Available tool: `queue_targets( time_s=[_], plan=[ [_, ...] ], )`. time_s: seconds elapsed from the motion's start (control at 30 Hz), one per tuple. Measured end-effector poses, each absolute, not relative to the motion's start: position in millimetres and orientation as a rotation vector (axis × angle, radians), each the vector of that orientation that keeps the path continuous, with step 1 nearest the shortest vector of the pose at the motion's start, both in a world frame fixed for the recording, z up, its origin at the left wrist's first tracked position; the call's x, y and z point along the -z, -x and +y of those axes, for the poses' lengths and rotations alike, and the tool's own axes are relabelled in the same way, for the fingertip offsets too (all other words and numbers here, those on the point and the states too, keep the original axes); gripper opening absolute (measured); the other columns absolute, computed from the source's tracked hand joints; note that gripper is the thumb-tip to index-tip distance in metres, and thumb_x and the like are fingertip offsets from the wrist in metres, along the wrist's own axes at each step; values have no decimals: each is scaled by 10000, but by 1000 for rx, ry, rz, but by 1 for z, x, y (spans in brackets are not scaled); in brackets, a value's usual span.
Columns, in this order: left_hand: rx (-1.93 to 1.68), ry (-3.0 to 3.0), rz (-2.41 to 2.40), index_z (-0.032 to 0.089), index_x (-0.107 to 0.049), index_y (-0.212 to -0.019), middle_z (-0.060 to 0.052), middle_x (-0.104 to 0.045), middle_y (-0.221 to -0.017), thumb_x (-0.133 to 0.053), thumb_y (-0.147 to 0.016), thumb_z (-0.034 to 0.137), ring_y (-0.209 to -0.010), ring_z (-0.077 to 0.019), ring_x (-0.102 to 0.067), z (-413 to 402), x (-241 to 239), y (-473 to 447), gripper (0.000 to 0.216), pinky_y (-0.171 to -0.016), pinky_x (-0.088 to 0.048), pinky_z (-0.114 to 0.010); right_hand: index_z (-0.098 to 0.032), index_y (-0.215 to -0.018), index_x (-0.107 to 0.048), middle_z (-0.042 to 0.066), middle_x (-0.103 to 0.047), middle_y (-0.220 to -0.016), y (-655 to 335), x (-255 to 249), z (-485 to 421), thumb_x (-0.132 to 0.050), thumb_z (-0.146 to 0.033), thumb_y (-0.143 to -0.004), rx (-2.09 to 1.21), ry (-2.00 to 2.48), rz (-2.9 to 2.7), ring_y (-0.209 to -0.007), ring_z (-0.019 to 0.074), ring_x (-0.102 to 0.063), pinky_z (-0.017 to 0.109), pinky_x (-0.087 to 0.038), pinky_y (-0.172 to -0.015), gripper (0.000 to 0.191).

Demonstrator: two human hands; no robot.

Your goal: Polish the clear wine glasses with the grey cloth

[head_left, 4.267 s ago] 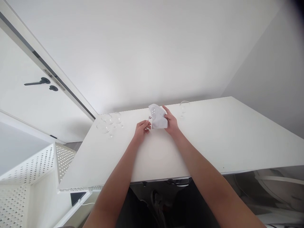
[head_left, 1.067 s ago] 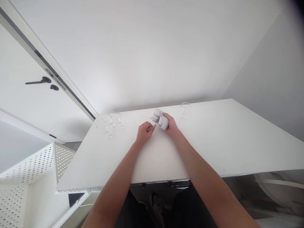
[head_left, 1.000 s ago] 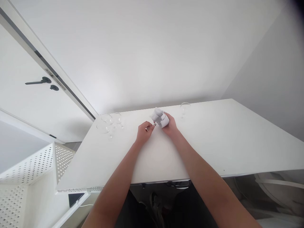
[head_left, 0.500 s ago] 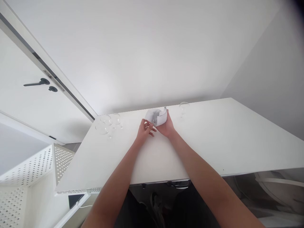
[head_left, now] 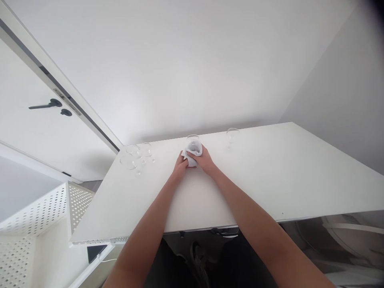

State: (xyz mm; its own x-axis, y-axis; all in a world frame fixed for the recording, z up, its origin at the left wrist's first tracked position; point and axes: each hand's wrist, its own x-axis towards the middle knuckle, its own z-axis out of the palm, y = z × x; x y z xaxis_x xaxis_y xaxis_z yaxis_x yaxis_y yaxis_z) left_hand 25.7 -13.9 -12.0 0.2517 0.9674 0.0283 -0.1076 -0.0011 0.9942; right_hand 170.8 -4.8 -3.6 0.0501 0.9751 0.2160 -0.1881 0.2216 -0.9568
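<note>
Above the middle of the white table, a clear wine glass [head_left: 193, 143] shows its bowl, with a white cloth [head_left: 192, 161] wrapped round its lower part. My right hand [head_left: 205, 160] is closed on the cloth from the right, fingers lying across its front against the glass. From the left, my left hand [head_left: 181, 165] grips the gathered cloth low down. The stem and base of this glass are hidden by cloth and fingers.
On the left part of the white table [head_left: 255, 180] stand several clear wine glasses, one of them a front glass [head_left: 128, 162]. Another wine glass [head_left: 232, 136] stands near the back edge, right of my hands. A white wall rises behind; a door handle [head_left: 45, 105] is at far left.
The cloth was spread loosely over the glass, with my left fingers apart; now it is bunched lower round it, the rim shows, and both hands are closed on the cloth.
</note>
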Motion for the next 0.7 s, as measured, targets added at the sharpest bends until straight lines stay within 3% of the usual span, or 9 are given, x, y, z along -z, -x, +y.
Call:
queue_targets(
  time_s=[0.23,0.47,0.7],
  plan=[
    [-1213,-1344,946,235,-589,-1147,-65,-608,-1322,-582,-783,224,-1163,-216,-597,-13,3,-20,364,-868,-514,-296,-181,-945,-722,60,-726,-911,-173,9,0,-765,-624,-764,-1297,986,-1075,-815,205,-649,324,-506,-712,480],
    [-1288,-1246,880,247,-616,-1243,-86,-641,-1330,-565,-935,553,-1182,-217,-627,-11,4,-20,437,-957,-513,-318,-170,-854,-728,52,-720,-820,-168,10,-5,-728,-679,-787,-1478,951,-1242,-724,176,-622,291,-482,-667,513],
    [-1263,-1161,789,221,-625,-1280,-134,-702,-1285,-651,-881,611,-1140,-251,-674,-10,3,-19,558,-956,-532,-369,-186,-973,-760,70,-756,-949,-171,10,-6,-831,-553,-742,-1556,905,-1392,-899,242,-685,350,-542,-796,439]
  ],
)
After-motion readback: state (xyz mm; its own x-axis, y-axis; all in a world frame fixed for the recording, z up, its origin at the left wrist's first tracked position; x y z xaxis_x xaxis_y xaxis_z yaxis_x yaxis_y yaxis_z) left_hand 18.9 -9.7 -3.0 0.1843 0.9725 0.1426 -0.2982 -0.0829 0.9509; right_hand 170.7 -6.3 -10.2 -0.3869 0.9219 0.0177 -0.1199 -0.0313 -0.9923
